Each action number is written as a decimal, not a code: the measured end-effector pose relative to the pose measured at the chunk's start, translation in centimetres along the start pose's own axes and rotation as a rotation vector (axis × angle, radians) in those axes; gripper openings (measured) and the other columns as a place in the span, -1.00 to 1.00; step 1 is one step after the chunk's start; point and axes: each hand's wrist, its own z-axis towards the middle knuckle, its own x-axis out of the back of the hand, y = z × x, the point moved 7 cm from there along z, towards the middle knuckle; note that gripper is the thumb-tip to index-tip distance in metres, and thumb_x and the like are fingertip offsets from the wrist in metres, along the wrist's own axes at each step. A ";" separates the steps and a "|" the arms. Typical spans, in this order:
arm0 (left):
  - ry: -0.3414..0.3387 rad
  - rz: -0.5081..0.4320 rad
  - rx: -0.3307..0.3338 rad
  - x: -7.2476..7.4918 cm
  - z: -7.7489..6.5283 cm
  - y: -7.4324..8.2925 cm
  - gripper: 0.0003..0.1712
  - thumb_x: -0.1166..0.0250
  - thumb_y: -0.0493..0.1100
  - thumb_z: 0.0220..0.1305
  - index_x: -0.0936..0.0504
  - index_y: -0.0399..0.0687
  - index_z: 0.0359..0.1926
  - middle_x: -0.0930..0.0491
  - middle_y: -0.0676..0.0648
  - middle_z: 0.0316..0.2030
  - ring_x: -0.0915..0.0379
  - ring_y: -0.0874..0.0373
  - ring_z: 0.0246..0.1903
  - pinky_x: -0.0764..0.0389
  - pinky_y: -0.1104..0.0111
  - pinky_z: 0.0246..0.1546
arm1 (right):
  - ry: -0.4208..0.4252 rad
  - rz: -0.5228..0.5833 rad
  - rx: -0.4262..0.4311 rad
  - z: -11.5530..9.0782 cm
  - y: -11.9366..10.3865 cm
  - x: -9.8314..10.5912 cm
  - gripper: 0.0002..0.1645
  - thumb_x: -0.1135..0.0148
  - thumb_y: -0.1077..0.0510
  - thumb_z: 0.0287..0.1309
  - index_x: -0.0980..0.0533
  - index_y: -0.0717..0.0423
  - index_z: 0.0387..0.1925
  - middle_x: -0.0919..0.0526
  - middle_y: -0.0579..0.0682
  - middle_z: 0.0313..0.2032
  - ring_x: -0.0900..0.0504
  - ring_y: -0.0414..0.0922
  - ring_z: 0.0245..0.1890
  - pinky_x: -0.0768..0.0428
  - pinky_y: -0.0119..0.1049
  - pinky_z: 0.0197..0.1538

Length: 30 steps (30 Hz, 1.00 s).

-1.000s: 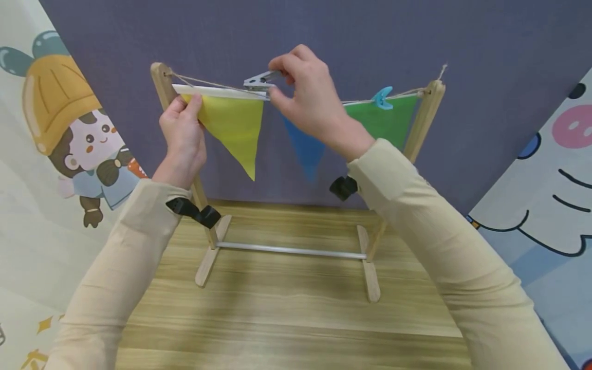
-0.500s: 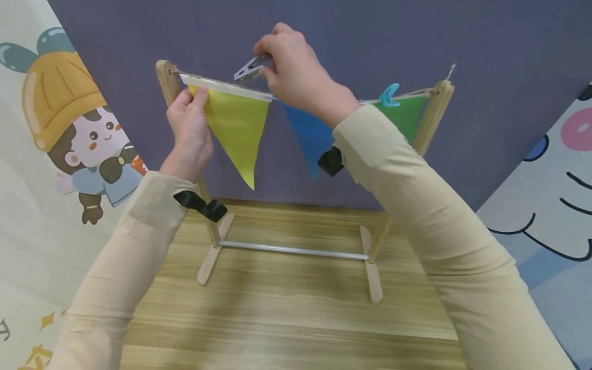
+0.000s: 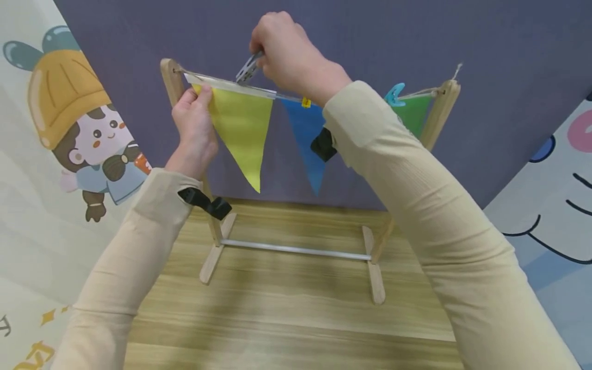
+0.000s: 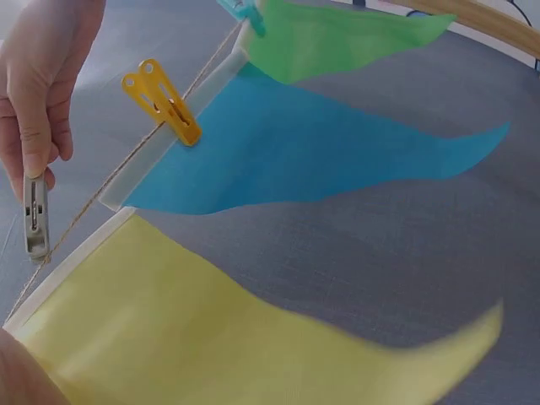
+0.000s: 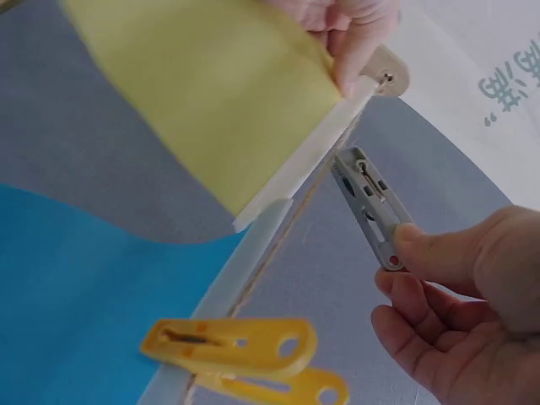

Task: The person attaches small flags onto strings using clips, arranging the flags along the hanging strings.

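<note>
My left hand pinches the upper left corner of a yellow pennant, holding its white top edge along the twine. Above that edge, my right hand grips a grey clothespin by its handle end. The pin's tip points down at the twine; whether it touches is hard to tell. A blue pennant hangs beside the yellow one, fixed by a yellow clothespin. Farther right, a light blue clothespin sits on the top edge of a green pennant.
The twine runs between two wooden posts, left post and right post. Wooden feet and a white crossbar rest on the wood-grain surface. Behind is a dark cloth backdrop, with printed cartoon panels at both sides.
My right hand has moved up and left with the grey clothespin, now pointing steeply down over the yellow pennant. My left hand keeps its pinch on the corner. The yellow clothespin has come into view.
</note>
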 end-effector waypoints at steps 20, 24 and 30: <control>-0.014 -0.018 -0.028 -0.3 0.0 -0.2 -0.87 -0.16 -0.31 0.30 -0.57 -0.19 -0.41 -0.51 -0.02 -0.41 -0.41 0.23 -0.39 -0.44 0.50 -0.30 | -0.101 0.022 -0.030 2.4 0.3 -1.2 -0.70 -0.01 0.23 0.33 -0.57 0.15 0.00 -0.57 -0.01 0.02 -0.44 -0.24 -0.15 -0.49 -0.46 -0.06; -0.014 -0.006 -0.024 -0.5 -0.2 -0.3 -0.87 -0.18 -0.31 0.29 -0.56 -0.18 -0.42 -0.50 -0.02 -0.43 -0.41 0.23 -0.40 -0.44 0.51 -0.33 | -0.120 0.006 0.007 2.7 0.0 -1.6 -0.71 -0.02 0.25 0.31 -0.59 0.16 -0.03 -0.59 0.00 -0.02 -0.45 -0.22 -0.15 -0.50 -0.43 -0.08; -0.003 -0.015 -0.038 -0.6 -0.3 -0.3 -0.85 -0.18 -0.33 0.28 -0.57 -0.18 -0.45 -0.50 -0.01 -0.46 -0.40 0.23 -0.42 -0.43 0.50 -0.35 | -0.146 -0.018 0.031 2.8 -0.4 -1.6 -0.70 -0.02 0.25 0.31 -0.58 0.15 -0.01 -0.59 0.00 -0.04 -0.44 -0.22 -0.17 -0.50 -0.43 -0.09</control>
